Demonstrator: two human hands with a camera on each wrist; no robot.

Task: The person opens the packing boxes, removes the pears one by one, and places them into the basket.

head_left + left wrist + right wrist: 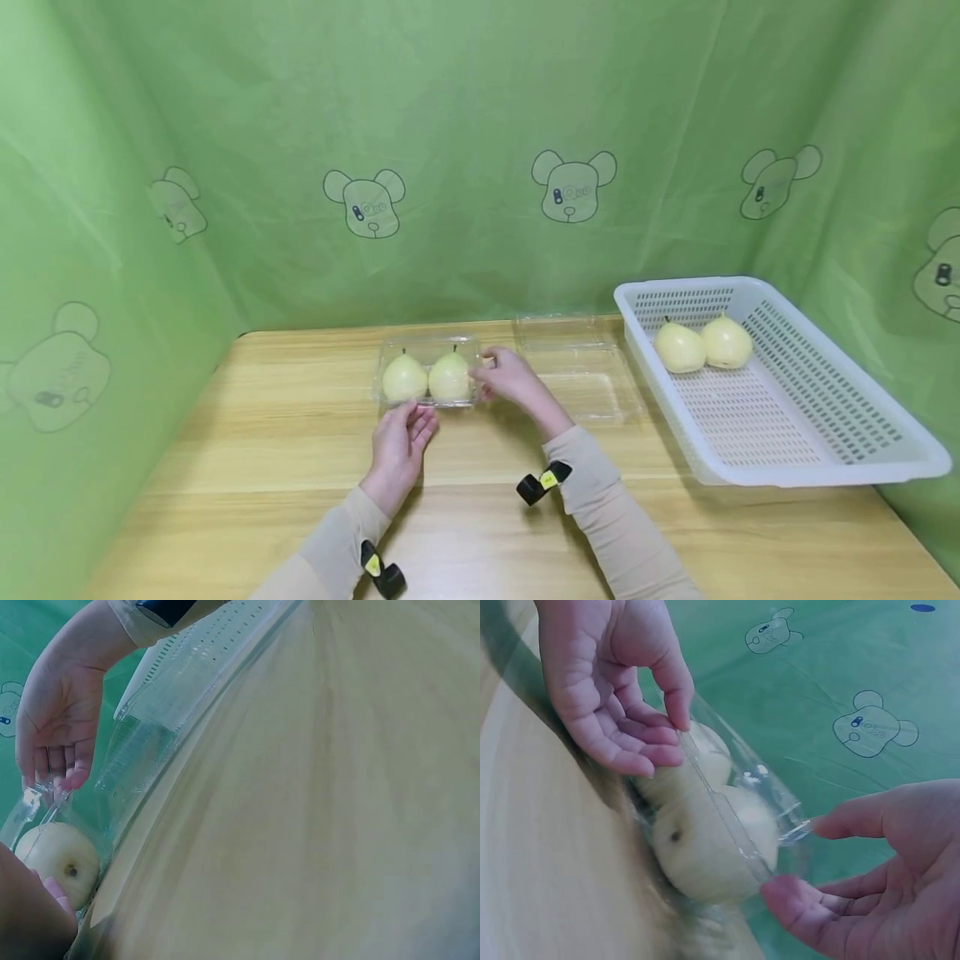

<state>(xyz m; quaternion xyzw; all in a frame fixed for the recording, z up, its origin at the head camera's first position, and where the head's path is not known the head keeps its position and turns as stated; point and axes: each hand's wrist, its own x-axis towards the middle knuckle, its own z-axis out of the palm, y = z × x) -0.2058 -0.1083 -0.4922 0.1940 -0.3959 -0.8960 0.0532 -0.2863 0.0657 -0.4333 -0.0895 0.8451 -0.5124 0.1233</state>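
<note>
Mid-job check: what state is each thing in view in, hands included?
Boxed pears: side by side, stems attached.
Clear box: lid over the boxed pears; cannot tell if latched.
Basket pears: side by side, stems attached.
Basket: upright, open-topped, holding the basket pears.
Spare box: open, beside the basket.
Left hand: touching the clear box's front rim; grip unclear.
Right hand: fingers pinching the clear box's right end.

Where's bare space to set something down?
Bare table: left of the pear box, out to the green curtain; also between the forearms. The basket has bare floor in front of its two pears. Crowded: the pear box, with the left hand at its front and right hand at its right end; clear packaging lies between it and the basket.
</note>
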